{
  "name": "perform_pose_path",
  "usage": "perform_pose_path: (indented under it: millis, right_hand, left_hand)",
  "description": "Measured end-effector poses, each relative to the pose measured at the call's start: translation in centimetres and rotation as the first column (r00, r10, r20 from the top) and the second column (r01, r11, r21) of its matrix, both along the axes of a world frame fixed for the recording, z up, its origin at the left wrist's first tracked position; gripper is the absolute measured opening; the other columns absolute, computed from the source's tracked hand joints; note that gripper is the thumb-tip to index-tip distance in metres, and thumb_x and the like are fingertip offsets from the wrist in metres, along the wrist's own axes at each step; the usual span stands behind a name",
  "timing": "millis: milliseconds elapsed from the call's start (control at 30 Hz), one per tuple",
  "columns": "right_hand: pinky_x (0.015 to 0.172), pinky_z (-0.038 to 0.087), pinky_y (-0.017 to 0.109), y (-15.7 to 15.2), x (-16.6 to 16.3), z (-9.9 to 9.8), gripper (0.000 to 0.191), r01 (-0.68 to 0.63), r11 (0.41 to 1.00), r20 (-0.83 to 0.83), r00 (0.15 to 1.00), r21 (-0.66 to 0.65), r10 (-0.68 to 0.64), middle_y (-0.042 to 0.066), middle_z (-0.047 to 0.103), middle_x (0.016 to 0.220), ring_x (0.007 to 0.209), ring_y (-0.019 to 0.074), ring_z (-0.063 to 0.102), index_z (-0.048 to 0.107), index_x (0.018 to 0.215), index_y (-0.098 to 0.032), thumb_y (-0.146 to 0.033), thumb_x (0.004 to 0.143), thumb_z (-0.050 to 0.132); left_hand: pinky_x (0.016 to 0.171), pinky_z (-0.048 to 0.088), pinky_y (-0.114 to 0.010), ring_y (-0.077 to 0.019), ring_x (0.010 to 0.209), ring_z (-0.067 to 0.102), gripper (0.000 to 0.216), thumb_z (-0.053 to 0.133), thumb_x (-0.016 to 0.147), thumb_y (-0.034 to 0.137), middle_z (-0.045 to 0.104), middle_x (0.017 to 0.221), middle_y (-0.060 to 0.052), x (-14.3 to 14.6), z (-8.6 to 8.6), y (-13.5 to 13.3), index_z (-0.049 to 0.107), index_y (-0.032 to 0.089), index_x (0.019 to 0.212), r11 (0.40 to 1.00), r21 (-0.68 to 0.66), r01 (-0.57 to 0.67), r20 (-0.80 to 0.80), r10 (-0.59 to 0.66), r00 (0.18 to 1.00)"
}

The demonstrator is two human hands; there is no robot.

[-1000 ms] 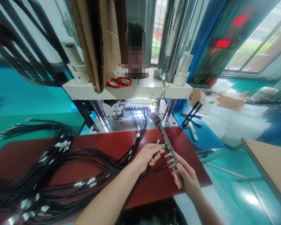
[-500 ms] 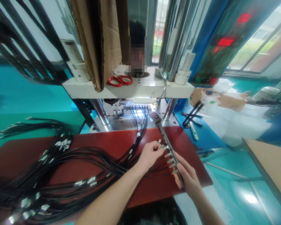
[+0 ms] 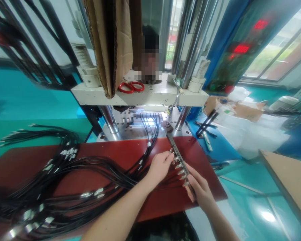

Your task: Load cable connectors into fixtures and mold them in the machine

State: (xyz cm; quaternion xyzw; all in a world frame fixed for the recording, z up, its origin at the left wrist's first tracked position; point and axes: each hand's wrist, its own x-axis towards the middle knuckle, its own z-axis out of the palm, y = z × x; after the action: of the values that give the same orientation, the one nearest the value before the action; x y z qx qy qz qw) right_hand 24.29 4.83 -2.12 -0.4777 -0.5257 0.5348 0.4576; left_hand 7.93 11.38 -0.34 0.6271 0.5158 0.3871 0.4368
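Observation:
A long metal bar fixture (image 3: 177,150) lies slanted over the red-brown board (image 3: 130,147), with several metal cable connectors (image 3: 182,173) seated along its left side. My right hand (image 3: 200,187) grips the fixture's near end, thumb on top. My left hand (image 3: 163,164) pinches a cable connector (image 3: 171,151) at the fixture's left edge, above the row of seated ones. Thin dark cables trail left from the connectors, partly hidden under my left hand and forearm. Bundles of black cables (image 3: 97,164) with silvery tags spread over the board's left side.
Behind the board stands a press with a white plate (image 3: 150,97) carrying red-handled scissors (image 3: 131,87). Beneath it, cables run into a lit metal mould (image 3: 146,119). Pliers (image 3: 208,129) and a cutter (image 3: 207,142) lie on a blue surface at right. A cardboard box (image 3: 288,180) stands lower right.
My left hand has brought the pinched connector a little up along the fixture, against its edge. My right hand keeps its grip. The view has shifted slightly.

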Motion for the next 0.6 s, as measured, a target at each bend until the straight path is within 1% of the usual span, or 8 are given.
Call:
perform_pose_path:
  millis: [67, 100, 200, 267, 333, 400, 500, 600]
  right_hand:
    - [0.031, 0.025, 0.017, -0.05, 0.06, 0.01, 0.05, -0.005, 0.999, -0.071, 0.997, -0.046, 0.002, -0.005, 0.05, 0.044, 0.031, 0.0053, 0.033, 0.043, 0.125, -0.014, -0.041, 0.084, 0.049]
    - [0.032, 0.025, 0.017, -0.07, 0.11, 0.01, 0.05, 0.002, 0.998, -0.09, 0.996, -0.071, -0.009, -0.005, 0.049, 0.043, 0.031, 0.0055, 0.034, 0.043, 0.125, -0.014, -0.041, 0.083, 0.05]
    - [0.032, 0.023, 0.018, -0.14, 0.28, 0.03, 0.051, -0.02, 0.994, -0.097, 0.995, -0.103, 0.01, -0.004, 0.05, 0.045, 0.031, 0.0056, 0.034, 0.044, 0.125, -0.014, -0.042, 0.082, 0.051]
    - [0.032, 0.023, 0.018, -0.2, 0.39, 0.05, 0.051, -0.027, 0.996, -0.079, 0.997, -0.086, 0.02, -0.004, 0.049, 0.044, 0.032, 0.0062, 0.034, 0.045, 0.124, -0.014, -0.042, 0.082, 0.051]
    - [0.033, 0.023, 0.019, -0.28, 0.43, 0.09, 0.049, 0.0, 0.998, -0.064, 0.998, -0.07, -0.005, -0.004, 0.049, 0.045, 0.033, 0.0066, 0.034, 0.048, 0.123, -0.015, -0.042, 0.082, 0.052]
    - [0.033, 0.024, 0.019, -0.34, 0.39, 0.18, 0.048, 0.031, 0.996, -0.054, 0.998, -0.078, -0.035, -0.002, 0.051, 0.049, 0.034, 0.0064, 0.034, 0.05, 0.121, -0.016, -0.042, 0.081, 0.053]
    - [0.032, 0.024, 0.019, -0.35, 0.22, 0.41, 0.05, 0.017, 0.997, -0.035, 0.999, -0.076, -0.02, -0.002, 0.052, 0.05, 0.034, 0.0062, 0.032, 0.049, 0.122, -0.016, -0.043, 0.081, 0.052]
    - [0.032, 0.024, 0.018, -0.3, -0.02, 0.62, 0.049, -0.013, 0.999, 0.009, 1.0, -0.03, 0.013, -0.004, 0.048, 0.047, 0.034, 0.005, 0.03, 0.048, 0.123, -0.016, -0.043, 0.082, 0.05]
  left_hand:
    - [0.053, 0.029, -0.023, -0.0098, 0.053, 0.04, 0.033, 0.038, 0.079, 0.039, 0.046, 0.054, 0.003, -0.38, -0.05, 0.53, 0.048, 0.016, 0.057, 0.999, -0.047, 0.005, 0.056, -0.002, 0.998]
    - [0.05, 0.028, -0.022, -0.0092, 0.05, 0.038, 0.033, 0.04, 0.077, 0.04, 0.043, 0.052, 0.003, -0.55, -0.07, 0.75, 0.048, 0.016, 0.056, 0.995, -0.096, 0.022, 0.1, -0.012, 0.995]
    - [0.041, 0.023, -0.022, -0.0071, 0.042, 0.029, 0.032, 0.045, 0.073, 0.044, 0.037, 0.048, 0.005, -0.86, -0.01, 1.09, 0.045, 0.017, 0.054, 0.945, -0.281, 0.165, 0.285, -0.083, 0.955]
    - [0.038, 0.021, -0.021, -0.0061, 0.039, 0.027, 0.032, 0.048, 0.07, 0.045, 0.035, 0.048, 0.006, -0.93, 0.07, 1.07, 0.041, 0.018, 0.055, 0.908, -0.332, 0.255, 0.383, -0.117, 0.916]
    - [0.036, 0.018, -0.02, -0.0053, 0.038, 0.025, 0.032, 0.05, 0.07, 0.045, 0.034, 0.047, 0.007, -0.95, 0.11, 1.0, 0.039, 0.018, 0.054, 0.891, -0.343, 0.299, 0.427, -0.135, 0.894]
    - [0.035, 0.016, -0.02, -0.0047, 0.038, 0.024, 0.033, 0.051, 0.069, 0.045, 0.033, 0.046, 0.007, -0.98, 0.07, 0.97, 0.038, 0.018, 0.054, 0.882, -0.348, 0.317, 0.449, -0.14, 0.882]
    - [0.036, 0.014, -0.019, -0.0039, 0.037, 0.022, 0.034, 0.052, 0.069, 0.045, 0.031, 0.046, 0.008, -1.02, -0.04, 1.02, 0.037, 0.018, 0.054, 0.876, -0.363, 0.319, 0.467, -0.125, 0.875]
    - [0.037, 0.013, -0.019, -0.0035, 0.037, 0.02, 0.034, 0.053, 0.067, 0.044, 0.028, 0.042, 0.009, -1.06, 0.01, 1.09, 0.038, 0.018, 0.054, 0.883, -0.392, 0.26, 0.425, -0.077, 0.902]
